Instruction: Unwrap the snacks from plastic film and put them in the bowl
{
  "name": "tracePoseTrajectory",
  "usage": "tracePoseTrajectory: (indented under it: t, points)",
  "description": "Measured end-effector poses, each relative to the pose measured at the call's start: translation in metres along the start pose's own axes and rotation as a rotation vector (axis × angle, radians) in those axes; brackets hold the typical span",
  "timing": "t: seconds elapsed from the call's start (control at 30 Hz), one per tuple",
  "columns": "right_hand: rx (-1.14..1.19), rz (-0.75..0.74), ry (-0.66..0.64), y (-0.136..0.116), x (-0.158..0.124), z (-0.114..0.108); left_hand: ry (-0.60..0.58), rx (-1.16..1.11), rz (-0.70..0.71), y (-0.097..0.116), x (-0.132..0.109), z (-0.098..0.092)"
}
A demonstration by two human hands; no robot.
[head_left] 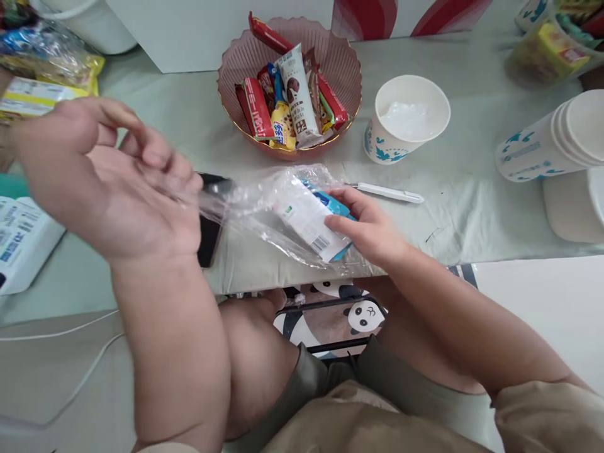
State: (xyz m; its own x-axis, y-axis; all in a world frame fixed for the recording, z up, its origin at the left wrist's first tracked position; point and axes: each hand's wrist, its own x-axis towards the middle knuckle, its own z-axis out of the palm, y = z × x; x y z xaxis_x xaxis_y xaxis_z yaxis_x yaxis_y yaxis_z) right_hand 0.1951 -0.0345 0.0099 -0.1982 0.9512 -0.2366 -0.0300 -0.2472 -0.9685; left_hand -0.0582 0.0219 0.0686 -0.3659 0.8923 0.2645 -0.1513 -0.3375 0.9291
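My right hand (365, 229) grips a white and blue packet (311, 220) that lies in clear plastic wrap (264, 201) near the table's front edge. My left hand (108, 182) is raised at the left, palm up, its fingertips pinched on the stretched end of that clear wrap. The left hand is slightly blurred. A black phone (210, 229) lies partly hidden behind the left hand.
A pink bowl (340, 56) of wrapped snacks stands behind. To the right are a paper cup (406, 119), a white pen-like tool (389, 192) and stacked paper cups (552, 141). A white pack (21, 242) lies at the left, snack bags (47, 63) far left. Pale green cloth (472, 201) covers the table.
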Motion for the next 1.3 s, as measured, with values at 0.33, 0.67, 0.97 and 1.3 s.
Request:
tracePoseTrajectory:
  t: [0.33, 0.67, 0.97, 1.3]
  points:
    - [-0.590, -0.201, -0.033, -0.007, -0.012, -0.016, -0.825, 1.177, 0.196, 0.023, -0.071, 0.056]
    - [-0.636, -0.127, -0.042, -0.007, -0.014, -0.018, -0.135, 0.585, 0.052, -0.025, -0.044, 0.054]
    - [-0.311, 0.053, 0.134, -0.006, -0.010, -0.025, 0.251, 0.099, -0.142, -0.027, -0.026, 0.051]
    - [0.479, 0.248, 0.296, -0.006, -0.003, -0.007, 0.537, -0.348, -0.491, 0.000, -0.014, 0.052]
